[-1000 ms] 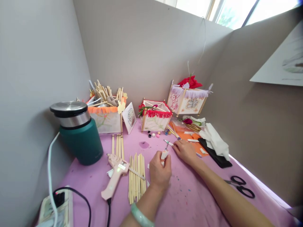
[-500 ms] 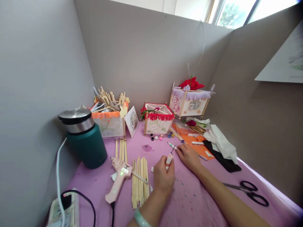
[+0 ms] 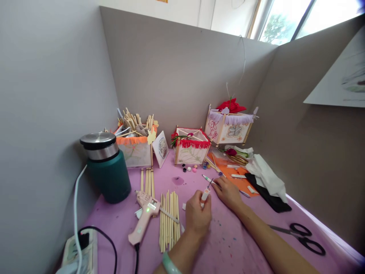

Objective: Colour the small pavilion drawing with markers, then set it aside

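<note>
My left hand (image 3: 197, 215) is closed around a small white tube (image 3: 205, 194), held upright over the pink table cover (image 3: 228, 243). My right hand (image 3: 229, 192) lies just beyond it, fingers pinched on a thin dark stick (image 3: 210, 183) whose tip points at the tube's top. A white pen with a green band (image 3: 207, 178) lies on the cover in front of my right fingers. Left of my left hand lie a row of bamboo sticks (image 3: 169, 220) and a pink glue gun (image 3: 143, 217) with a lit green lamp.
A teal flask (image 3: 107, 173) stands at the left. Paper lanterns (image 3: 191, 147) (image 3: 229, 125) and a box of sticks (image 3: 134, 142) line the back wall. Scissors (image 3: 302, 234) lie at the right, a power strip (image 3: 76, 253) at the front left, tissue (image 3: 265, 171) over a black case.
My hands have stayed close together; the right hand's stick has come nearer the tube's top. The camera has tilted, so everything sits slightly lower and to the right.
</note>
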{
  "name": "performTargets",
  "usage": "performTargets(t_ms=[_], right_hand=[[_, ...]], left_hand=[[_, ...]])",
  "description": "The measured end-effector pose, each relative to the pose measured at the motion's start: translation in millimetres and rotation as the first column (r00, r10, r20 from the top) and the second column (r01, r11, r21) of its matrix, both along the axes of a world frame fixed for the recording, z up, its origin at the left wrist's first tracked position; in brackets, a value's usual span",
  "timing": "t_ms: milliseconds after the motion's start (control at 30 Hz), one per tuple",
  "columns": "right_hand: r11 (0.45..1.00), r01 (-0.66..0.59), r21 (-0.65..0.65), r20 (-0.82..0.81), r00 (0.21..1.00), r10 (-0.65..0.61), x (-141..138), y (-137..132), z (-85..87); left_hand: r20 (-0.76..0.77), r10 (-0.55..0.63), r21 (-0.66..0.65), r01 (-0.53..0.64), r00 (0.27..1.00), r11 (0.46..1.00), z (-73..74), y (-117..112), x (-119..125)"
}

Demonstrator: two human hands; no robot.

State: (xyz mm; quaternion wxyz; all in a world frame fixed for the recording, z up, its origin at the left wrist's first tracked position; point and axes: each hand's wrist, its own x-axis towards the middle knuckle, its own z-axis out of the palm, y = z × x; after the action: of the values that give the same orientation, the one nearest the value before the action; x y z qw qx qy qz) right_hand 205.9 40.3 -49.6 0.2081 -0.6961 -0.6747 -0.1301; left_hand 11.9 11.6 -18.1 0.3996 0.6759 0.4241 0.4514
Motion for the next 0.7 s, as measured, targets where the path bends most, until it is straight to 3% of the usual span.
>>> performTargets(t_ms=[333,433,700], right_hand=[[1.0,-0.004,-0.009,-0.046,0.999,0.004,-1.5,-2.0,2.5],[1.0,0.019,0.02,-0.064,0.998,-0.017,-6.8,4.4,10.5],[0.958,-0.147,0.246,-0.063,0.984,0.167,-50.2,79.0,59.3]], left_hand=[[0.032,-0.032,0.011,0.032,0.999,0.999,0.6,-0.3,-1.2],[0.031,-0.053,0.014,0.052,0.998,0.999,-0.1,-0.1,-1.0],[0.043,-0.06,0.003,0.06,0.997,0.998,-0.9,-1.0,-0.2]])
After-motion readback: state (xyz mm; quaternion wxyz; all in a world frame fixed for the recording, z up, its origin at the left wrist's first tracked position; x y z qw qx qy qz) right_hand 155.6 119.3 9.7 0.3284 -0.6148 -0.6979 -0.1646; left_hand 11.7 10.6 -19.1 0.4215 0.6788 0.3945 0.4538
